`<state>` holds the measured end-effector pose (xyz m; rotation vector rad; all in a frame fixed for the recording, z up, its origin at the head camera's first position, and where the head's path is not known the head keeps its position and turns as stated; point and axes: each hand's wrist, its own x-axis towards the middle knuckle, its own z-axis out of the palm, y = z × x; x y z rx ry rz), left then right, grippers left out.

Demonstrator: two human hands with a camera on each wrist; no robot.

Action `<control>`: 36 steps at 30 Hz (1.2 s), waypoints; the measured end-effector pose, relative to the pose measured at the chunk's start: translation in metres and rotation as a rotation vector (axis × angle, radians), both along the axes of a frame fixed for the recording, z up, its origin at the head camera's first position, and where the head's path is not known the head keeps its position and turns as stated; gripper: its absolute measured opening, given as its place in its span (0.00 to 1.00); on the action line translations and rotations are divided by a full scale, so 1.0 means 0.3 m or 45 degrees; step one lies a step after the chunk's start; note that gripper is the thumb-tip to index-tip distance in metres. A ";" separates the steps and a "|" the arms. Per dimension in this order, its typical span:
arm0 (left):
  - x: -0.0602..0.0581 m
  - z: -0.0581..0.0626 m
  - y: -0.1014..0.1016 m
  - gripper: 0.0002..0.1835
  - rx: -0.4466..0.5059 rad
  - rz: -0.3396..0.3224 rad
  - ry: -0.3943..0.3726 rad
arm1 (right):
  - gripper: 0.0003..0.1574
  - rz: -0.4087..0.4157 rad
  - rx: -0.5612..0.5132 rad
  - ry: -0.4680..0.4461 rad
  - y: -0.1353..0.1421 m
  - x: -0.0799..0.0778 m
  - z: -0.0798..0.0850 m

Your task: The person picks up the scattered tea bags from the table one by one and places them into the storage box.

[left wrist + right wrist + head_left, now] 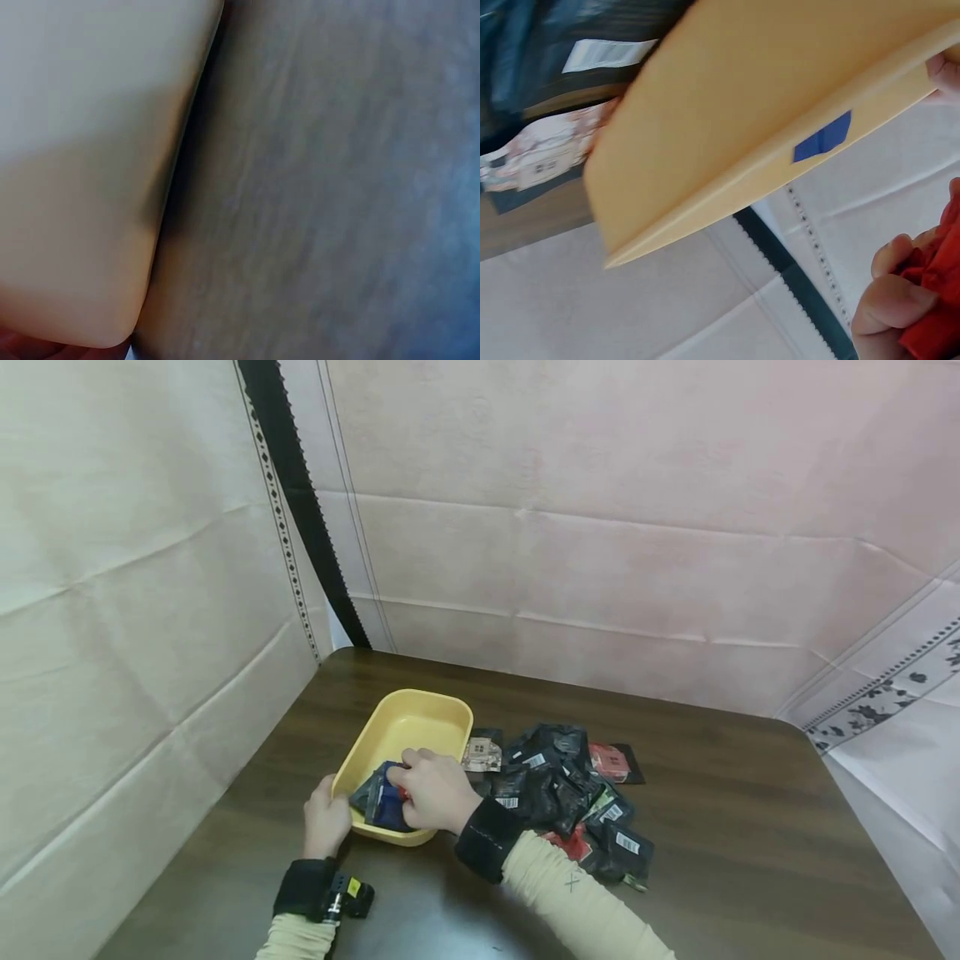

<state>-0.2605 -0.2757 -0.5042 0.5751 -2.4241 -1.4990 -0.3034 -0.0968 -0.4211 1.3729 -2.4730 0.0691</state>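
Note:
My left hand (pixel 327 818) grips the near left side of a yellow plastic tray (pixel 437 703), its thumb at the rim. In the left wrist view, some fingers (pixel 34 348) show under the tray's corner. Over the near end of the tray is my right hand (pixel 437 789), pinching a crumpled red packet (pixel 934 296) between thumb and fingers. Below that hand, a dark blue packet (pixel 387 807) and a grey-green packet (pixel 363 795) lie inside the tray. The right hand partly covers the contents in the head view.
Right of the tray lies a heap of black packets (pixel 551 781), some with white barcode labels. A red-and-black packet (pixel 611 762) and a pale printed packet (pixel 482 753) lie at its edges. The brown table (pixel 735 827) meets cloth-covered walls (pixel 600 568) at the back and left.

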 end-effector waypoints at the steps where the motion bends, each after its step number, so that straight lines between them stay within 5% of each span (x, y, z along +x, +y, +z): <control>1: -0.001 0.000 0.000 0.22 -0.001 -0.001 0.002 | 0.14 0.006 0.003 -0.003 -0.012 0.001 -0.003; 11: -0.008 -0.015 0.012 0.21 -0.061 0.022 0.074 | 0.18 0.055 0.009 0.002 -0.070 0.002 -0.024; 18: -0.011 -0.016 0.007 0.20 -0.052 0.006 0.079 | 0.43 -0.012 0.096 -0.137 -0.072 0.009 -0.026; 36: -0.016 0.003 -0.001 0.24 0.078 -0.011 -0.082 | 0.40 -0.103 0.073 -0.212 0.121 0.028 -0.046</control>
